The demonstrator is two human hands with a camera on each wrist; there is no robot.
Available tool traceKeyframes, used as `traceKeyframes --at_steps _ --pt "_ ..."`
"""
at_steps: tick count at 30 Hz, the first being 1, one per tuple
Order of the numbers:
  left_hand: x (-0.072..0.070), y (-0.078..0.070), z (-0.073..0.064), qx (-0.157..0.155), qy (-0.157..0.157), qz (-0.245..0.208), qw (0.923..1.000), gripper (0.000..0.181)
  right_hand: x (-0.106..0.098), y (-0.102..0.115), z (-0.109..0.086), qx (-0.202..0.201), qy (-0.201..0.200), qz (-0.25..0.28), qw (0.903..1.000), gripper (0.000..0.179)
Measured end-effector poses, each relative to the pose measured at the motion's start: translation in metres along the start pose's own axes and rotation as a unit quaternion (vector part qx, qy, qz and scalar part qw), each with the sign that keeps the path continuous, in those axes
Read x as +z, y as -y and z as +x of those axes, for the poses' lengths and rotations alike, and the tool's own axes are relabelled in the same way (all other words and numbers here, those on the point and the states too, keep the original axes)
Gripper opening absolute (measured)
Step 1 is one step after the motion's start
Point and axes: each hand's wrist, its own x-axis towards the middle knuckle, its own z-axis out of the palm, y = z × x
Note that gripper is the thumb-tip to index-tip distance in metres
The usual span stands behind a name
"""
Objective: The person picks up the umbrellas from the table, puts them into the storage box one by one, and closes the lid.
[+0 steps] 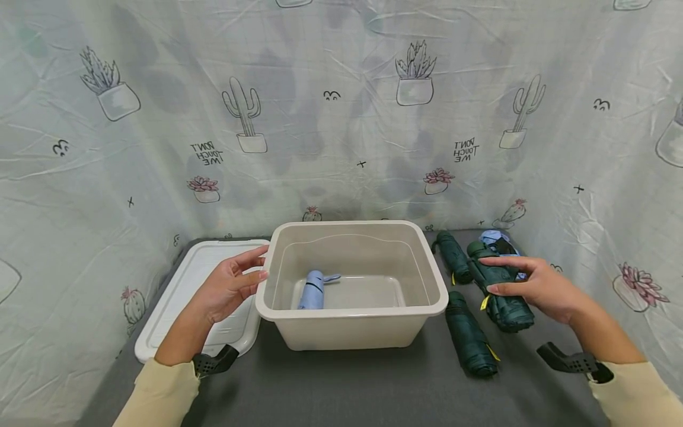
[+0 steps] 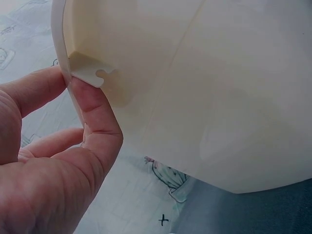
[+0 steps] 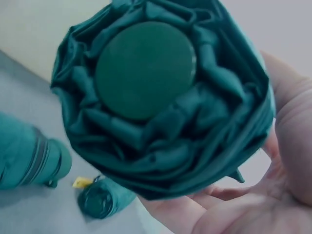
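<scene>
My left hand (image 1: 226,290) pinches the left rim of a beige plastic bin (image 1: 352,312); in the left wrist view the thumb and fingers (image 2: 100,122) meet at the bin's edge. Inside the bin, toward its left, lies a folded light-blue umbrella (image 1: 312,292) with its strap to the right. To the right of the bin, my right hand (image 1: 544,296) grips a folded dark green umbrella (image 1: 509,313). Its round end cap (image 3: 145,70) fills much of the right wrist view, with the hand wrapped round its side.
Two more folded green umbrellas, one behind (image 1: 455,258) and one in front (image 1: 471,337), lie right of the bin. Light-blue folded fabric (image 1: 493,237) shows behind the held umbrella. A white lid (image 1: 184,296) lies left on the grey table (image 1: 331,388). A patterned curtain (image 1: 341,130) encloses the table.
</scene>
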Motion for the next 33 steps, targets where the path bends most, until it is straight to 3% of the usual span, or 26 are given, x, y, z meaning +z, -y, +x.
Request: traceKeyframes --at_steps 10,18,26,33 --pt "0.000 0.000 -0.002 0.011 0.006 -0.002 0.9999 0.071 0.007 0.040 0.010 -0.007 0.007 0.015 0.9998 0.065" --pt "-0.001 0.001 -0.003 0.013 0.005 -0.006 0.9999 0.070 0.021 0.070 0.024 0.025 0.017 0.095 0.9950 0.067" --pt "-0.001 0.003 -0.001 0.001 -0.001 -0.007 1.0000 0.070 0.037 0.099 0.036 0.024 0.014 0.094 0.9952 0.071" --pt "0.000 0.001 -0.002 0.005 0.003 -0.011 0.9999 0.070 0.055 0.115 0.052 0.024 0.048 0.144 0.9881 0.072"
